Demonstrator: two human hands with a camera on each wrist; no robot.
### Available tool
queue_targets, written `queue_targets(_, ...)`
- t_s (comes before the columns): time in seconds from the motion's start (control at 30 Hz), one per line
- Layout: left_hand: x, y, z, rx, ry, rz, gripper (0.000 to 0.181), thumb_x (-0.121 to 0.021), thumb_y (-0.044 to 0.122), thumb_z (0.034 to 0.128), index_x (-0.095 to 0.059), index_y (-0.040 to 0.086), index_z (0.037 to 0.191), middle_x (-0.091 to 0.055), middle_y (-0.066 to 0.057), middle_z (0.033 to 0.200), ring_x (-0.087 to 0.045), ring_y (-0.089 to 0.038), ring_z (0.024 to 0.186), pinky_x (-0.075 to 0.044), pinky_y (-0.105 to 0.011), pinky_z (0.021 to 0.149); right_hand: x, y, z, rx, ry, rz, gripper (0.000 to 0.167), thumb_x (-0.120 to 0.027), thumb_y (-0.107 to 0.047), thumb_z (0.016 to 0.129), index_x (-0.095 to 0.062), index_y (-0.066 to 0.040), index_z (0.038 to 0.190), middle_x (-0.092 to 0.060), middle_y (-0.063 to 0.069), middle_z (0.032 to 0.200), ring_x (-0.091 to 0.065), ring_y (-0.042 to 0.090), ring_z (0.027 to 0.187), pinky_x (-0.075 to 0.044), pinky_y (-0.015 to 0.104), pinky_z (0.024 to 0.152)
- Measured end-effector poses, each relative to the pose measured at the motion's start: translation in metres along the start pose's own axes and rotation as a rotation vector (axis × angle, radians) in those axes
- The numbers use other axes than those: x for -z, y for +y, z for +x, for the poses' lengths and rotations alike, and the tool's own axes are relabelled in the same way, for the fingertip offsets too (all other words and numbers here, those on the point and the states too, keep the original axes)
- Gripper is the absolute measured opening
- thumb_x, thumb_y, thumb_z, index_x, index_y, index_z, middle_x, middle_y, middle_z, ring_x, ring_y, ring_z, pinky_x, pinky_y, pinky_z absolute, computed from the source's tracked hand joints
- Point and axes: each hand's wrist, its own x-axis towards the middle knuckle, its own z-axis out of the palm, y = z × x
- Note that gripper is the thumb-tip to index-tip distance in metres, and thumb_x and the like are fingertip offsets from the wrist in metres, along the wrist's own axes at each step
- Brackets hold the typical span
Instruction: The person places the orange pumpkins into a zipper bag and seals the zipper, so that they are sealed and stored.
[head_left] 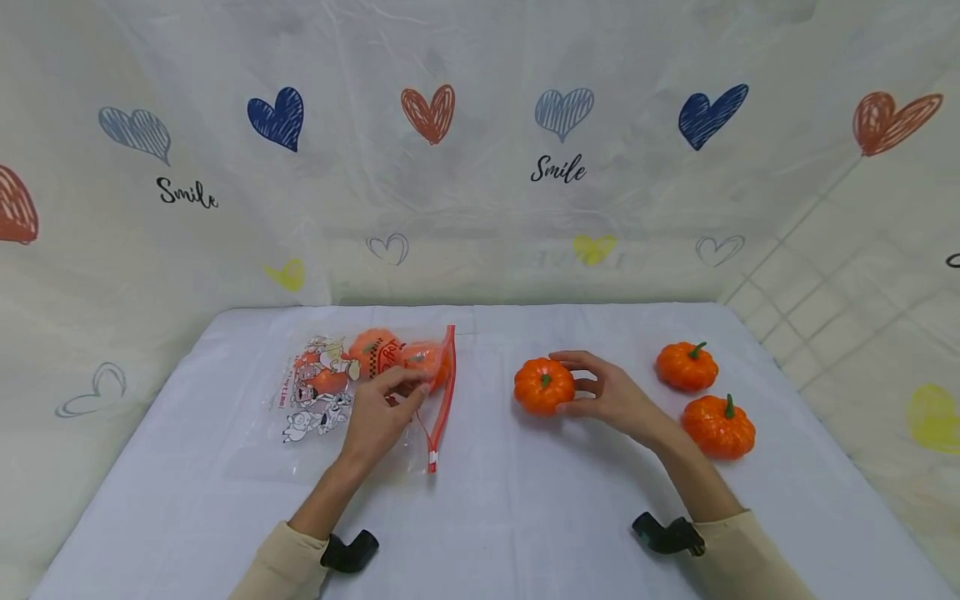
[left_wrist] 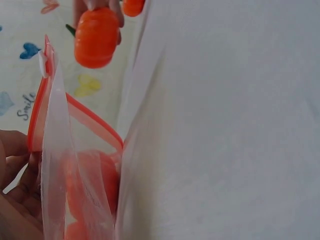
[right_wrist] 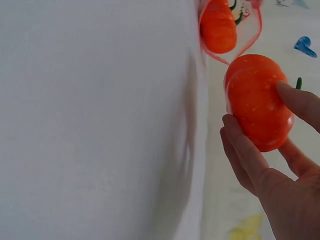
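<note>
On the left of the table lies a clear plastic bag with a red zip edge and printed cartoon figures. Orange pumpkins show inside it. My left hand pinches the upper side of the bag near its mouth, and in the left wrist view the red-edged mouth gapes. To the right of the bag, my right hand holds a small orange toy pumpkin with a green stem. In the right wrist view, thumb and fingers grip this pumpkin from its sides.
Two more orange pumpkins, one farther back and one nearer, stand on the table's right side beside my right forearm. A white cloth covers the table. Behind it hangs a pale curtain printed with hearts.
</note>
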Motion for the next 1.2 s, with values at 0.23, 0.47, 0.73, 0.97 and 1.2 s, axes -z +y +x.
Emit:
queue_targets(0.23,0.0,-0.001,0.0,-0.004,-0.002,-0.004,0.021,-0.074,0.022,0.0971,-0.079,0.021,0.118,-0.075,-0.002,0.104,-0.062,-0.019,0.093,-0.053,-0.019,0.073,-0.012,-0.007,0.003,-0.012,0.019,0.008,0.066,-0.079,-0.019,0.092,-0.05,-0.019,0.151,-0.048,0.017,0.156,-0.063,0.036,0.126,-0.055,0.049,0.107)
queue_targets(0.47,0.0,-0.001,0.0,-0.007,-0.002,-0.007,0.021,-0.074,0.022,0.0971,-0.079,0.02,0.118,-0.075,-0.002,0.104,-0.062,-0.019,0.093,-0.053,-0.019,0.073,-0.024,-0.007,0.008,-0.038,0.024,0.004,0.064,-0.08,-0.027,0.092,-0.052,-0.022,0.149,-0.052,0.017,0.152,-0.067,0.031,0.121,-0.054,0.051,0.107)
queue_targets(0.73,0.001,0.0,0.0,-0.004,-0.003,-0.007,0.021,-0.074,0.023,0.0973,-0.079,0.02,0.118,-0.075,-0.001,0.105,-0.062,-0.018,0.094,-0.053,-0.018,0.074,-0.036,-0.011,0.013,-0.019,-0.001,-0.004,0.062,-0.08,-0.028,0.092,-0.054,-0.024,0.147,-0.055,0.014,0.15,-0.066,0.029,0.12,-0.057,0.044,0.102)
queue_targets(0.97,0.001,0.0,0.001,-0.012,-0.003,-0.003,0.021,-0.074,0.022,0.0971,-0.079,0.02,0.117,-0.076,-0.001,0.105,-0.062,-0.018,0.094,-0.052,-0.018,0.075,-0.045,-0.019,0.015,-0.014,-0.02,0.009,0.061,-0.08,-0.028,0.092,-0.054,-0.024,0.147,-0.056,0.013,0.149,-0.065,0.029,0.12,-0.058,0.043,0.102)
queue_targets(1.2,0.001,-0.001,0.0,-0.019,-0.004,0.0,0.021,-0.074,0.023,0.0971,-0.079,0.02,0.117,-0.075,-0.001,0.104,-0.062,-0.018,0.094,-0.052,-0.017,0.076,-0.054,-0.022,0.015,-0.016,-0.048,0.007,0.063,-0.078,-0.028,0.093,-0.052,-0.024,0.149,-0.056,0.011,0.151,-0.064,0.028,0.123,-0.057,0.045,0.103)
